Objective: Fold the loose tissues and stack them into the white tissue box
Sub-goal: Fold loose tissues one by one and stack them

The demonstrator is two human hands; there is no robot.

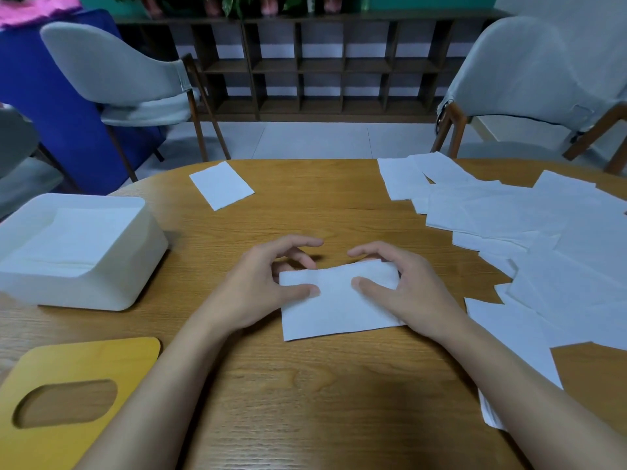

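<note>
A folded white tissue [339, 303] lies on the wooden table [305, 401] in front of me. My left hand [261, 290] pinches its left end, thumb on top and fingers curled over the far edge. My right hand [403, 290] pinches the right end the same way. The white tissue box [112, 279] stands open at the left, with folded tissues [71, 239] stacked inside. Several loose tissues [543, 239] are spread over the right side of the table. One more folded tissue [221, 185] lies alone near the far edge.
The yellow wooden box lid [68, 378] with an oval slot lies at the near left. Two pale chairs [135, 83] [529, 89] stand beyond the table, with a dark shelf unit [322, 66] behind them.
</note>
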